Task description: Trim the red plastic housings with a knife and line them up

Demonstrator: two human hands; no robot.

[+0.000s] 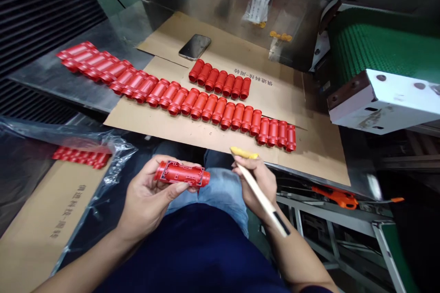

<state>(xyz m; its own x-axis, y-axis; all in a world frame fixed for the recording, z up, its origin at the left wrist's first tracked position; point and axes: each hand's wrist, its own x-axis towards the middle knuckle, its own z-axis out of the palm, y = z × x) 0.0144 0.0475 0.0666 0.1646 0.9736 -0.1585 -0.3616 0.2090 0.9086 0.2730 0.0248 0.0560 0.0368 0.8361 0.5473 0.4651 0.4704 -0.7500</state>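
My left hand (149, 197) is closed around a red ribbed cylinder (184, 174), its thumb along the near side. Thin dark and pale outlines run over the face turned up to me. My right hand (257, 183) grips a pale, thin wooden stick (257, 194) with a black band near its lower end. Something yellow (244, 152) sits at the right index fingertip; I cannot tell whether it is a finger cover. The two hands are apart, in front of the table edge. Beyond them, a long row of red cylinders (207, 107) lies side by side on cardboard (154, 121).
A shorter row of red cylinders (220, 81) and a phone (195, 47) lie farther back. To the right is a green conveyor belt (385, 41) with a white metal end (385, 100). At lower left, a plastic-lined box (44, 201) holds more red parts. An orange-handled tool (343, 199) lies below the table.
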